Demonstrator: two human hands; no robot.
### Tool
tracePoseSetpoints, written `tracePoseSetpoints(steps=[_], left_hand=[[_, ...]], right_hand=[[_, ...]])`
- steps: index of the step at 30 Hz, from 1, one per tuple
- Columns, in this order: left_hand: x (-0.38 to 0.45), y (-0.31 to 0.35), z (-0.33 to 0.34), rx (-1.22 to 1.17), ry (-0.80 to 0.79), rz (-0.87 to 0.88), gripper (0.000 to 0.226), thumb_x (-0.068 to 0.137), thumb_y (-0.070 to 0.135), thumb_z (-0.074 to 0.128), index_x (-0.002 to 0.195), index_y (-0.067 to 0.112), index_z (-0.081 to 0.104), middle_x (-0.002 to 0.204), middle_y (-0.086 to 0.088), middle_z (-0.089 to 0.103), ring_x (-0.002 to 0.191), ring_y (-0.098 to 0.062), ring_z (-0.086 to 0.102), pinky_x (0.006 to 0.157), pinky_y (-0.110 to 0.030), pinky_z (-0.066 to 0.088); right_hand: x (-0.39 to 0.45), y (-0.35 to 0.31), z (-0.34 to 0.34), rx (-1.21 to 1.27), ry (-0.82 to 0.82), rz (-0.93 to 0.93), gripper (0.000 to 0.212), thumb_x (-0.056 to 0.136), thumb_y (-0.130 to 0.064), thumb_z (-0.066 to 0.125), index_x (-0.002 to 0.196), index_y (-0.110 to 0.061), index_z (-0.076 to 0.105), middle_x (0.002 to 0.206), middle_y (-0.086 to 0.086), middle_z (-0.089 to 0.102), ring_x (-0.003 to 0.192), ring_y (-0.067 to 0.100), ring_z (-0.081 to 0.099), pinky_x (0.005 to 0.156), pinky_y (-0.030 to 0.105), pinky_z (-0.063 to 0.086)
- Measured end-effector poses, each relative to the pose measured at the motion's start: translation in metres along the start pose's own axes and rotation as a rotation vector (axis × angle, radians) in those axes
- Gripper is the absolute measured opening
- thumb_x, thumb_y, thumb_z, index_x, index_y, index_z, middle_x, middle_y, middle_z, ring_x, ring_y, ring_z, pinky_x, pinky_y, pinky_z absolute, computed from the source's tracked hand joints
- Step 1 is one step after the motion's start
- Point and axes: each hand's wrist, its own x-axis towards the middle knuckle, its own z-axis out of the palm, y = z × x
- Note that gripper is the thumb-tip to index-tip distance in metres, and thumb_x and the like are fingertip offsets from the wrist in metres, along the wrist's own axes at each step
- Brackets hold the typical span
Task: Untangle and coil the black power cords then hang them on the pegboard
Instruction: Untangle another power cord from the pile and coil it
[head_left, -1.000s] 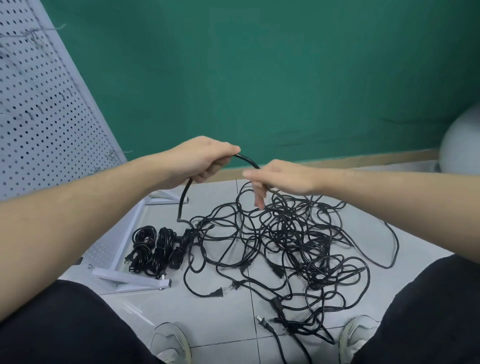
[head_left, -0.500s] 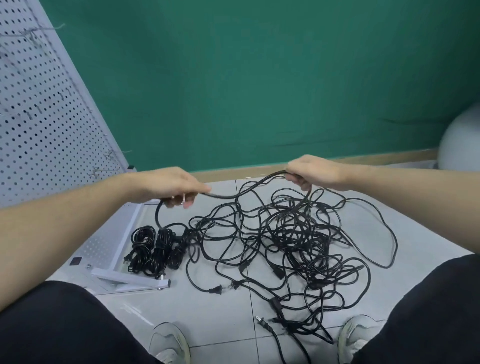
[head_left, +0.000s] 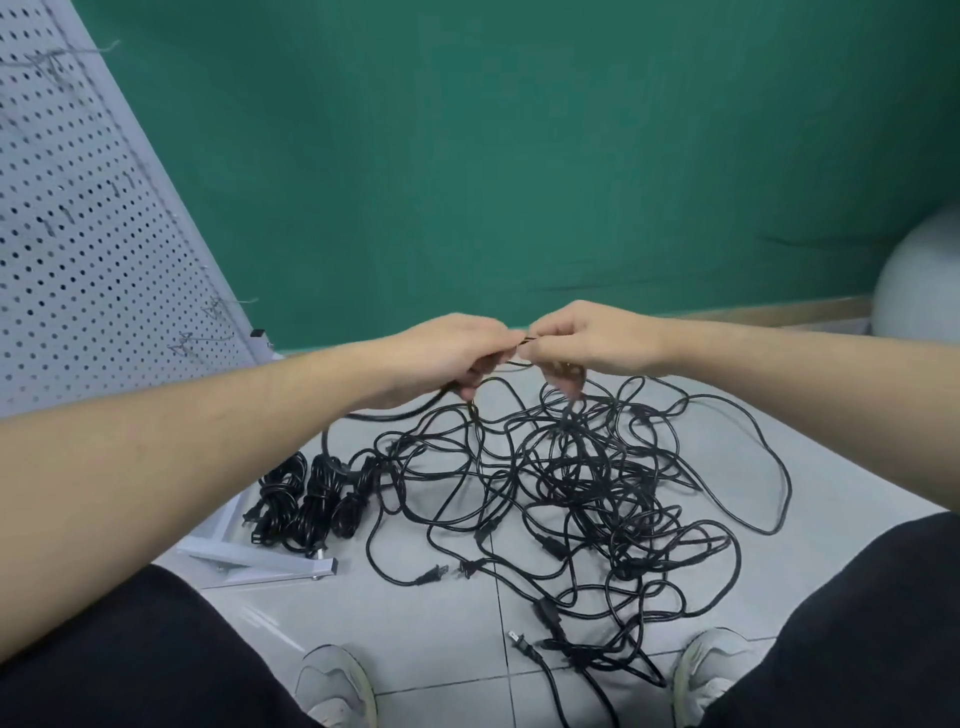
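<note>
The left hand (head_left: 447, 358) and right hand (head_left: 582, 340) — spread wide half a second ago — now meet above the tangled cords (head_left: 571, 483), fingertips almost touching, the held cord (head_left: 395, 413) between them folded into a drooping loop — no longer stretched.

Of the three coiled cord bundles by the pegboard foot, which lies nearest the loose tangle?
The rightmost bundle: it touches the tangle, while the other two bundles lie farther left.
</note>
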Motion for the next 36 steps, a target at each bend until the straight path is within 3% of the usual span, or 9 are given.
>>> tracePoseSetpoints(steps=[4, 8, 11, 15, 20, 25, 29, 32, 36], left_hand=[[-0.001, 0.009, -0.005, -0.009, 0.061, 0.073, 0.048, 0.090, 0.055, 0.065, 0.061, 0.026, 0.039, 0.060, 0.005, 0.029, 0.052, -0.013, 0.025, 0.050, -0.024, 0.025], [-0.006, 0.017, -0.013, -0.045, 0.024, 0.122, 0.047, 0.082, 0.053, 0.066, 0.061, 0.024, 0.036, 0.058, 0.002, 0.026, 0.051, -0.014, 0.022, 0.045, -0.020, 0.025], [-0.009, 0.013, -0.026, -0.031, -0.078, 0.042, 0.051, 0.085, 0.053, 0.070, 0.061, 0.026, 0.034, 0.060, 0.003, 0.023, 0.052, -0.014, 0.018, 0.044, -0.020, 0.021], [-0.016, -0.008, -0.048, 0.048, -0.164, -0.155, 0.041, 0.087, 0.050, 0.063, 0.071, 0.021, 0.039, 0.060, 0.002, 0.033, 0.053, -0.015, 0.025, 0.051, -0.024, 0.025], [-0.021, -0.042, -0.063, 0.321, -0.208, -0.256, 0.041, 0.091, 0.051, 0.062, 0.080, 0.012, 0.054, 0.073, -0.011, 0.066, 0.067, -0.022, 0.058, 0.077, -0.036, 0.050], [-0.018, -0.035, -0.049, 0.248, -0.247, -0.245, 0.043, 0.094, 0.045, 0.063, 0.123, 0.012, 0.060, 0.105, -0.007, 0.077, 0.090, -0.025, 0.070, 0.098, -0.040, 0.055], [-0.002, -0.006, -0.014, -0.027, -0.212, -0.172, 0.045, 0.095, 0.052, 0.064, 0.116, 0.012, 0.059, 0.080, -0.005, 0.064, 0.067, -0.018, 0.059, 0.076, -0.034, 0.057], [0.005, 0.005, -0.005, 0.105, -0.076, -0.108, 0.035, 0.103, 0.049, 0.053, 0.091, 0.016, 0.057, 0.064, 0.007, 0.040, 0.054, -0.011, 0.035, 0.054, -0.023, 0.038], [0.007, 0.010, -0.003, 0.133, 0.004, 0.051, 0.038, 0.102, 0.049, 0.053, 0.076, 0.021, 0.051, 0.058, 0.008, 0.037, 0.050, -0.010, 0.030, 0.048, -0.022, 0.029]], right_hand=[[-0.005, 0.026, 0.003, -0.333, -0.125, 0.083, 0.031, 0.100, -0.034, 0.060, 0.085, -0.011, 0.074, 0.071, -0.011, 0.068, 0.065, -0.002, 0.055, 0.065, 0.012, 0.039], [-0.005, 0.061, 0.004, -0.646, -0.231, 0.177, 0.020, 0.102, -0.040, 0.056, 0.102, -0.022, 0.064, 0.092, -0.015, 0.064, 0.089, 0.011, 0.056, 0.078, 0.020, 0.037], [-0.007, 0.068, -0.009, -0.574, -0.147, 0.197, 0.022, 0.103, -0.035, 0.054, 0.115, -0.019, 0.064, 0.108, -0.008, 0.068, 0.101, 0.017, 0.061, 0.082, 0.021, 0.040], [-0.013, 0.080, -0.029, -0.384, 0.082, 0.196, 0.015, 0.094, -0.042, 0.068, 0.094, -0.027, 0.072, 0.088, -0.013, 0.075, 0.088, 0.012, 0.067, 0.090, 0.030, 0.050], [-0.014, 0.069, -0.026, -0.124, 0.266, 0.159, 0.018, 0.087, -0.048, 0.074, 0.080, -0.032, 0.077, 0.065, 0.005, 0.062, 0.059, 0.011, 0.059, 0.067, 0.026, 0.044], [-0.005, 0.033, -0.012, -0.155, 0.346, 0.007, 0.018, 0.091, -0.037, 0.073, 0.091, -0.020, 0.079, 0.060, -0.020, 0.062, 0.054, -0.001, 0.048, 0.057, 0.009, 0.036], [0.007, 0.013, 0.004, -0.235, 0.336, -0.079, 0.017, 0.093, -0.035, 0.070, 0.091, -0.021, 0.078, 0.085, 0.000, 0.074, 0.073, 0.016, 0.057, 0.074, 0.027, 0.046], [0.006, 0.010, 0.002, -0.240, 0.331, -0.063, 0.015, 0.095, -0.034, 0.067, 0.089, -0.024, 0.076, 0.077, -0.009, 0.071, 0.065, 0.003, 0.056, 0.068, 0.020, 0.046], [-0.001, 0.017, -0.003, -0.045, 0.189, 0.036, 0.030, 0.099, -0.043, 0.059, 0.077, -0.026, 0.071, 0.073, -0.006, 0.072, 0.067, 0.003, 0.059, 0.069, 0.023, 0.047]])
